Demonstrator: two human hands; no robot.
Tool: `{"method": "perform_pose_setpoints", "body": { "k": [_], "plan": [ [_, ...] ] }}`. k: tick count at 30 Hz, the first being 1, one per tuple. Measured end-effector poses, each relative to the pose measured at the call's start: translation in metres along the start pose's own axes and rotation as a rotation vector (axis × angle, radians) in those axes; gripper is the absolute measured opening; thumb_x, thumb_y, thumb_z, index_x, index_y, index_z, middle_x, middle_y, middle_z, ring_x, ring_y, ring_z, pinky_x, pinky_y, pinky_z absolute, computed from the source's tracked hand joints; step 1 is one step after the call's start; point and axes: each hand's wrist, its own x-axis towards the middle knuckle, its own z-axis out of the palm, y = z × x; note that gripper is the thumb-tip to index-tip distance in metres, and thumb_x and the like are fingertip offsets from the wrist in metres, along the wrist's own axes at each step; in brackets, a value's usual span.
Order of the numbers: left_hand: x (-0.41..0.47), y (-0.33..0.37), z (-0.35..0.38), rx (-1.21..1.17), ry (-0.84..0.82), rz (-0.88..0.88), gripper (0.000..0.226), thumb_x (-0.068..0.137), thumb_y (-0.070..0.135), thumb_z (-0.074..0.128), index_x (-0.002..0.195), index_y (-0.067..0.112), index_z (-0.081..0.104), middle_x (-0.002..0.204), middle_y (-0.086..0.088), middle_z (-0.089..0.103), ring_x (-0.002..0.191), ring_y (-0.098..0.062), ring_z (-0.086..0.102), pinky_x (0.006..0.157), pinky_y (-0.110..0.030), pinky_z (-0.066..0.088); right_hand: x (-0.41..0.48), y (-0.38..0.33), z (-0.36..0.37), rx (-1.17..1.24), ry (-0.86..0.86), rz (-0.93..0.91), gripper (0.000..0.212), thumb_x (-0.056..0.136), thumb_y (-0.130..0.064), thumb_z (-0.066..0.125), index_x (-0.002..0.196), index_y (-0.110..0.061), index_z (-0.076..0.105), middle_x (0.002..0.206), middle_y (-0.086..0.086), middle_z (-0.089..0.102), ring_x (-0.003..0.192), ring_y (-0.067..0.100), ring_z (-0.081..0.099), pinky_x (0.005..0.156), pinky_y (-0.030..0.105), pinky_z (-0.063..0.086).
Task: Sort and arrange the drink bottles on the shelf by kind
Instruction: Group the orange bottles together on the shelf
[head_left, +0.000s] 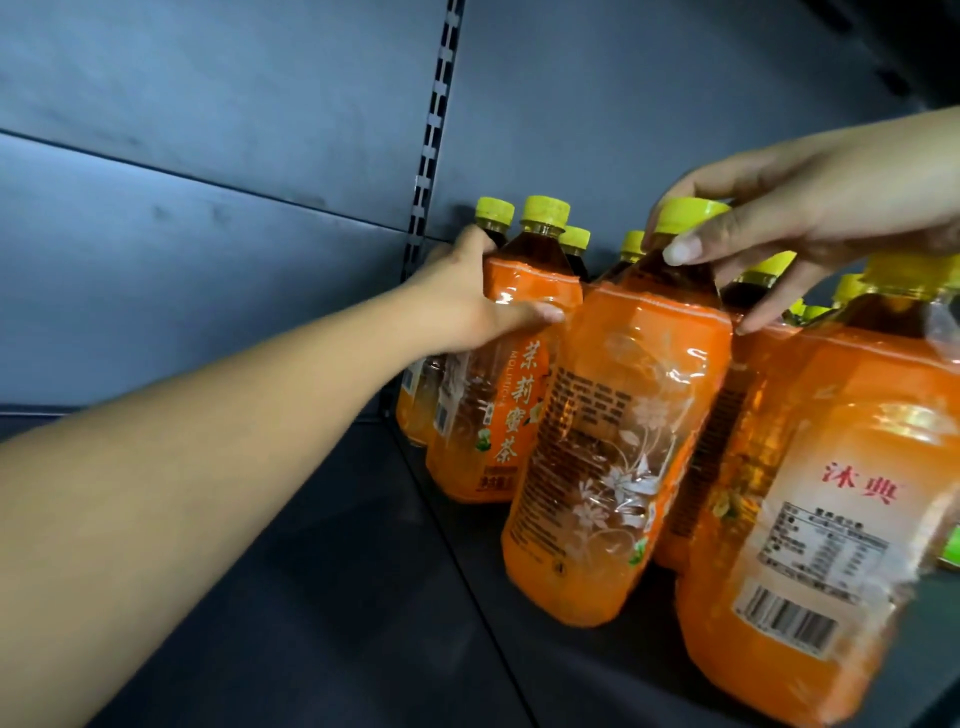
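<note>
Several tea bottles with orange labels and yellow-green caps stand on a dark grey shelf (363, 597). My left hand (467, 296) grips the shoulder of a bottle (498, 415) in the left group, thumb across its front. My right hand (769, 218) comes in from the upper right and holds the cap and neck of the front middle bottle (613, 441), which leans a little to the right. A large bottle (810, 519) stands nearest at the right, its barcode facing me. More caps show behind the front row.
A slotted metal upright (431, 140) runs down the grey back panel (208, 156) behind the bottles. The shelf surface left of the bottles is bare. A green label edge (953, 551) peeks in at the far right.
</note>
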Motion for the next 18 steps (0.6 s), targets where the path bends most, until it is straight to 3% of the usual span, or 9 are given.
{"method": "perform_pose_setpoints", "body": {
  "k": [2, 5, 8, 12, 15, 18],
  "plan": [
    [-0.001, -0.003, -0.005, -0.053, -0.087, -0.012, 0.085, 0.068, 0.056, 0.066, 0.136, 0.022, 0.027, 0.134, -0.003, 0.043, 0.114, -0.022, 0.05, 0.095, -0.039, 0.045, -0.002, 0.0, 0.001, 0.027, 0.033, 0.053, 0.025, 0.076, -0.023, 0.066, 0.094, -0.005, 0.064, 0.1, 0.025, 0.066, 0.066, 0.027, 0.066, 0.074, 0.055, 0.053],
    [-0.006, -0.013, -0.02, -0.341, -0.289, -0.039, 0.087, 0.062, 0.043, 0.07, 0.137, 0.031, 0.028, 0.135, 0.004, 0.043, 0.114, -0.017, 0.051, 0.094, -0.042, 0.047, -0.002, -0.004, -0.001, 0.024, 0.127, 0.08, 0.018, 0.083, -0.015, 0.06, 0.093, 0.0, 0.063, 0.093, 0.029, 0.065, 0.059, 0.025, 0.06, 0.079, 0.068, 0.044],
    [-0.009, -0.021, -0.026, -0.381, -0.325, -0.008, 0.094, 0.049, 0.04, 0.069, 0.135, 0.032, 0.033, 0.122, 0.009, 0.047, 0.109, -0.013, 0.053, 0.089, -0.038, 0.05, -0.003, -0.007, -0.003, 0.033, 0.126, 0.066, 0.014, 0.082, -0.015, 0.061, 0.09, -0.003, 0.064, 0.075, 0.013, 0.065, 0.062, 0.027, 0.06, 0.078, 0.07, 0.044],
    [-0.007, -0.017, -0.022, -0.305, -0.317, 0.012, 0.108, 0.039, 0.046, 0.069, 0.137, 0.024, 0.03, 0.114, 0.008, 0.054, 0.106, -0.015, 0.056, 0.093, -0.038, 0.048, -0.005, -0.006, -0.001, 0.016, 0.121, 0.066, 0.022, 0.083, -0.017, 0.061, 0.096, 0.0, 0.062, 0.074, 0.007, 0.066, 0.063, 0.025, 0.061, 0.077, 0.065, 0.047],
    [-0.007, -0.017, -0.018, -0.271, -0.289, 0.044, 0.116, 0.032, 0.052, 0.071, 0.136, 0.022, 0.031, 0.126, 0.001, 0.053, 0.112, -0.017, 0.055, 0.099, -0.04, 0.045, -0.001, -0.002, -0.002, 0.018, 0.117, 0.076, 0.021, 0.085, -0.018, 0.06, 0.099, -0.003, 0.061, 0.081, 0.013, 0.066, 0.066, 0.026, 0.06, 0.079, 0.067, 0.046],
    [-0.007, -0.019, -0.018, -0.217, -0.235, 0.094, 0.113, 0.028, 0.06, 0.069, 0.131, 0.023, 0.04, 0.127, 0.0, 0.053, 0.112, -0.019, 0.055, 0.097, -0.043, 0.046, 0.001, 0.0, -0.001, 0.013, 0.148, 0.086, 0.017, 0.084, -0.02, 0.062, 0.097, -0.009, 0.062, 0.102, 0.027, 0.064, 0.071, 0.029, 0.06, 0.078, 0.067, 0.046]
  ]
}}
